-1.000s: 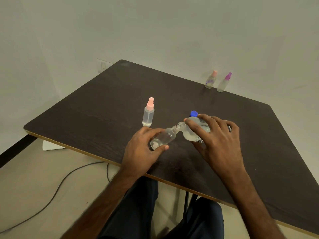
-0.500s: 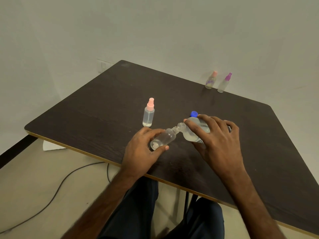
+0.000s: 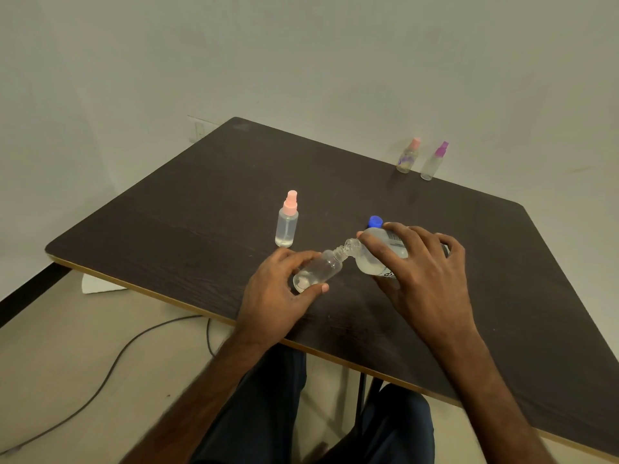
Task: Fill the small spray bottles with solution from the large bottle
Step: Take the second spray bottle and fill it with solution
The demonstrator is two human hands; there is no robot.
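Note:
My left hand (image 3: 273, 293) grips a small clear bottle (image 3: 318, 271) with no cap, tilted with its neck up to the right. My right hand (image 3: 418, 272) holds the large clear bottle (image 3: 375, 256) tipped over, its open mouth against the small bottle's neck. Clear liquid lies in both. A blue cap (image 3: 375, 222) sits on the table just behind the large bottle. A small spray bottle with a pink top (image 3: 287, 221) stands upright to the left, holding clear liquid.
Two more small spray bottles stand at the far edge of the dark wooden table (image 3: 187, 209): one with a pink top (image 3: 408, 156), one with a purple top (image 3: 434, 161). A cable (image 3: 110, 366) lies on the floor to the left. My legs are under the table's near edge.

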